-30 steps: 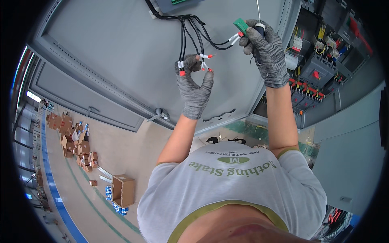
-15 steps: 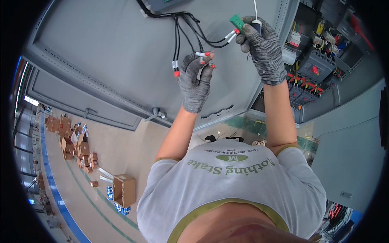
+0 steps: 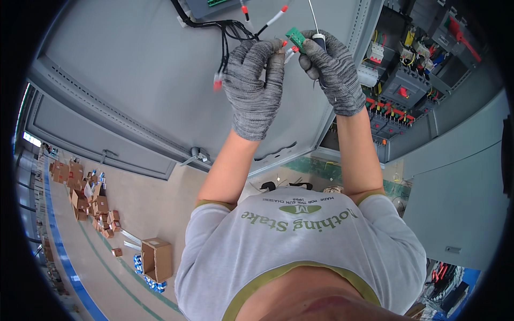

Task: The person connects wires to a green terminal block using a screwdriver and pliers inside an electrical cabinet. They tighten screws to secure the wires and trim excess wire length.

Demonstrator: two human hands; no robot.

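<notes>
My right hand (image 3: 336, 72), in a grey knitted glove, pinches a green terminal block (image 3: 295, 38) between thumb and fingers. A screwdriver (image 3: 319, 38) with a dark and white handle is held in the same hand, its thin shaft pointing up. Red-tipped wires (image 3: 289, 55) run into the block's lower side. My left hand (image 3: 252, 88), gloved alike, has its thumb and forefinger pressed together on a red-ended wire (image 3: 284, 44) right beside the block. Other black wires with white sleeves and red ends (image 3: 276, 17) stick out above and hang left of this hand.
Behind the hands is a grey cabinet door (image 3: 134, 69) with a black wire bundle (image 3: 206, 24) fixed across it. An open cabinet with breakers (image 3: 404, 88) and wiring stands at the right. Cardboard boxes (image 3: 156, 259) lie on the floor at left.
My left hand has moved up to the terminal block, bringing a wire end close to it. Two red-ended wires now point upward above the hand. The right hand still holds block and screwdriver.
</notes>
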